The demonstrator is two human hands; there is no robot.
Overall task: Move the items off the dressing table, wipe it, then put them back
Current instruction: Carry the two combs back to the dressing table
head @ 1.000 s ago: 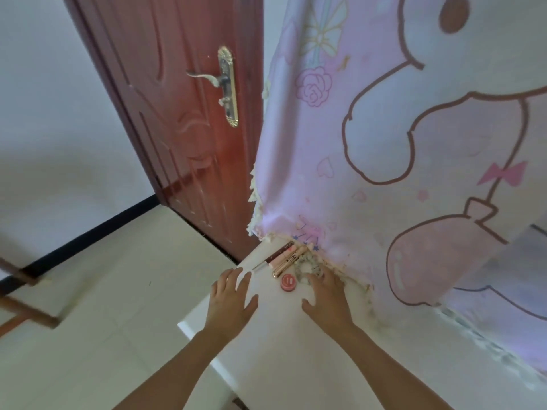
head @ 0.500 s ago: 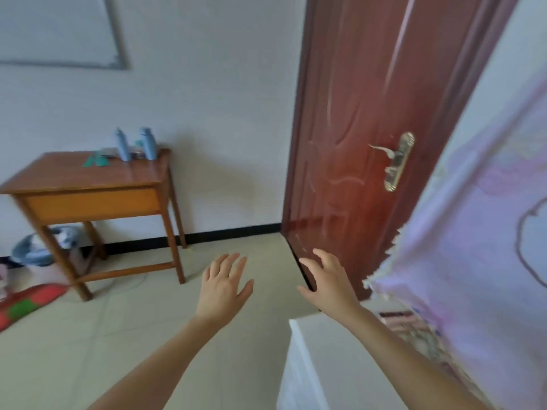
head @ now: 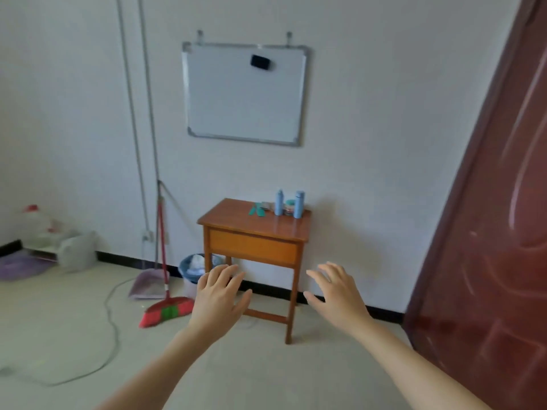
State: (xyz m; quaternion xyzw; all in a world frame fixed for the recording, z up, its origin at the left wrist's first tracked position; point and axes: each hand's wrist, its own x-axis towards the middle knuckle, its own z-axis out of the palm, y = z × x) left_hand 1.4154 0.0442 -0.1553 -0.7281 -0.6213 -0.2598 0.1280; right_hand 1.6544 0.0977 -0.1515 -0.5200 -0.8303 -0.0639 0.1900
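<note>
Two blue bottles (blurred) flank indistinct clutter.

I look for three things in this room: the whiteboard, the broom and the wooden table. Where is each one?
whiteboard (head: 236, 99): head view, on its white writing surface.
broom (head: 167, 313): head view, on its red and green bristles.
wooden table (head: 254, 248): head view, on the front panel under the top.

Glossy wooden table, metal-framed whiteboard
</note>
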